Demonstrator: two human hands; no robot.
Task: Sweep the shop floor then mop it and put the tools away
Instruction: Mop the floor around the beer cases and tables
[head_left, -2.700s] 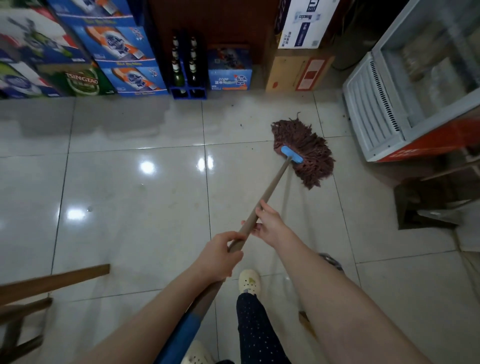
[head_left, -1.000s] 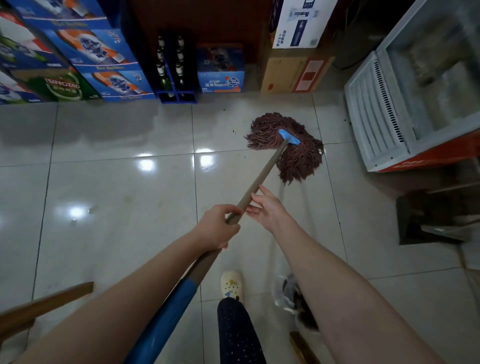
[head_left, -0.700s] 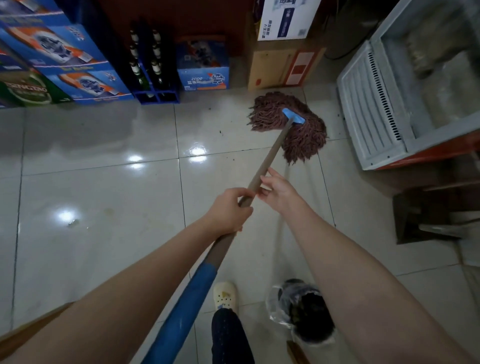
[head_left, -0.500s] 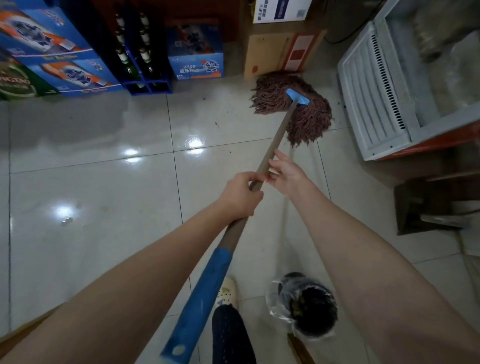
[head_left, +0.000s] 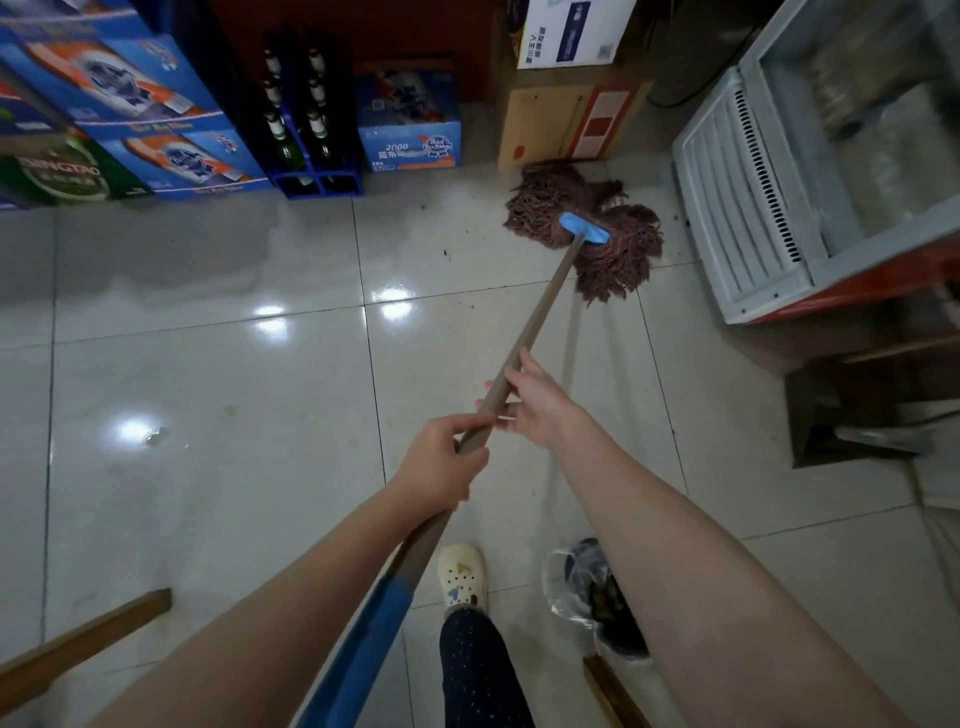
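Head view: the mopping step is in hand. The sweeping looks done, judging by the wet sheen on the tiled floor (head_left: 208, 389), and putting the tools away is yet to come.

The left hand (head_left: 441, 462) has its fingers clamped round the mop handle (head_left: 535, 317), just above the blue sleeve at its near end. The right hand (head_left: 535, 400) grips the handle next up the shaft, thumb on top and fingers curled under it, more loosely.

The brown string mop head (head_left: 587, 228) lies spread on the floor just beside the vented side of the white freezer (head_left: 748, 208). Its far strands reach the foot of a brown cardboard box (head_left: 566, 124).

Dark specks (head_left: 447, 253) lie on the tiles on the side of the mop head away from the freezer, and a small scrap (head_left: 156, 435) sits well apart from the freezer. The next move, I judge, calls for drawing the head back out of this corner without snagging on the freezer's base, then working across toward those bits.

As for containers, the freezer has a glass top and its contents are too blurred to name. A blue crate (head_left: 311, 179), well away from the freezer along the back row, holds upright glass bottles. The printed beer carton (head_left: 410, 130) between the crate and the brown box is closed, as is the box. A small bin lined with a clear plastic bag (head_left: 597, 592), nearer the person than the freezer, holds dark rubbish.
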